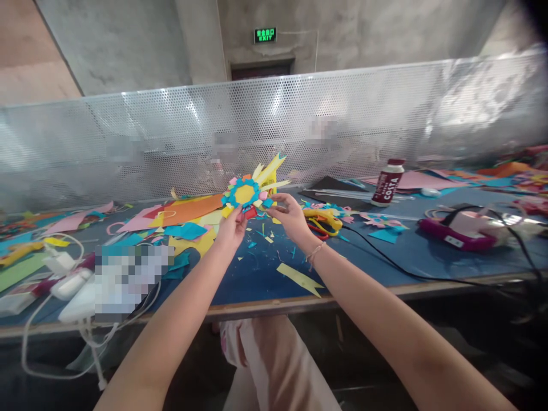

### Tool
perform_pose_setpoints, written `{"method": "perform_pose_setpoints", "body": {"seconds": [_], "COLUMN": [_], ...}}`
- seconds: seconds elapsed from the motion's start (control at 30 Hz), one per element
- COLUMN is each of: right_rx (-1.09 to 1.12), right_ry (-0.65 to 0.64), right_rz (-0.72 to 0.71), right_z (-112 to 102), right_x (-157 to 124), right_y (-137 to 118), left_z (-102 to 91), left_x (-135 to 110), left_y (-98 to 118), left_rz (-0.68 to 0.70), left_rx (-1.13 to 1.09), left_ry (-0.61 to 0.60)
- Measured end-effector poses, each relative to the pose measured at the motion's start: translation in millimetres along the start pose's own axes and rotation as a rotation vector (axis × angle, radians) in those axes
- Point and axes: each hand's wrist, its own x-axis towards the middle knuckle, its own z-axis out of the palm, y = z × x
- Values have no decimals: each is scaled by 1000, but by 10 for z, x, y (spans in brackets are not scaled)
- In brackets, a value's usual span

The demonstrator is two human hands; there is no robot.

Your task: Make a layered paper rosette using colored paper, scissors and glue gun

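Above the blue table (pixel 265 285) I hold up a paper flower (pixel 244 195) with a yellow centre, a blue ring and small petals in several colours. Yellow paper ribbons (pixel 270 169) stick out from its upper right. My left hand (pixel 232 228) pinches the flower's lower edge. On the right side, my right hand (pixel 291 218) has its fingers closed at the flower's petals near a ribbon. Just right of that hand lies a yellow-handled tool (pixel 324 220) with a black cord. A notched yellow paper strip (pixel 299 278) rests on the table below.
A perforated metal screen (pixel 180 131) stands behind the table. At right are a Costa bottle (pixel 388 182) and a purple power strip (pixel 445 234). A white power bank-like device (pixel 77 302) with cables lies at left. Orange paper (pixel 192 209) and scraps are scattered around.
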Motion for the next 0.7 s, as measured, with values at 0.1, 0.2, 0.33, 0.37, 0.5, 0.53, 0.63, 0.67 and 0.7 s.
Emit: {"method": "perform_pose_setpoints", "body": {"seconds": [0.1,0.2,0.33,0.37,0.5,0.53,0.63,0.67,0.7], "right_rx": [-7,5,14,3,-46,-47,-43,-50,-65], "right_ry": [-40,-79,-85,-88,-105,-108,-111,-109,-108], "right_rz": [-14,-8,-16,-16,-42,-53,-59,-55,-51], "right_z": [-13,-6,7,6,-4,-7,-16,-20,-25], "right_x": [14,14,-1,-5,-7,-4,5,7,10], "right_y": [-39,-63,-76,-78,-84,-83,-77,-73,-68], "left_z": [9,23,21,18,16,20,40,47,54], "left_x": [8,9,12,13,7,1,-26,-36,-45], "left_y": [23,44,49,48,46,48,64,70,76], "left_rz": [-60,-95,-93,-95,-122,-133,-166,-177,-186], "left_rx": [-9,-23,-25,-21,16,27,52,59,63], "left_ry": [18,28,-7,-21,-31,-16,38,46,47]}}
